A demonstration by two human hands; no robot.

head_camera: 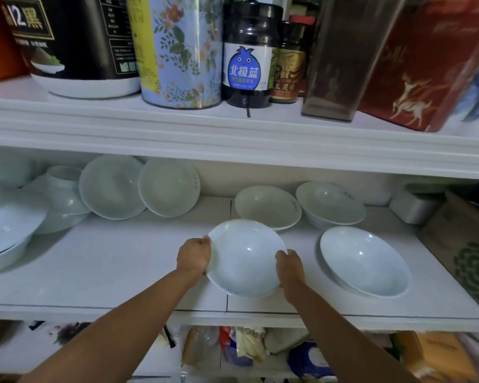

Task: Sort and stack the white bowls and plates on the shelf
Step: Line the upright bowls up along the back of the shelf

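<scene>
Both hands hold one white shallow bowl (245,258) over the middle of the white shelf (116,266). My left hand (194,255) grips its left rim and my right hand (289,268) grips its right rim. A similar white bowl (364,265) sits to its right. Behind stand a cream plate (268,207) and another white bowl (331,203). Two plates (111,186) (168,187) lean against the back wall. At the far left lie stacked large bowls (9,225) and upturned bowls (64,194).
The upper shelf (233,128) carries tins, jars and boxes close above. A cardboard box (465,244) and a white container (412,205) fill the right end. Bags and packets crowd the shelf below (246,352).
</scene>
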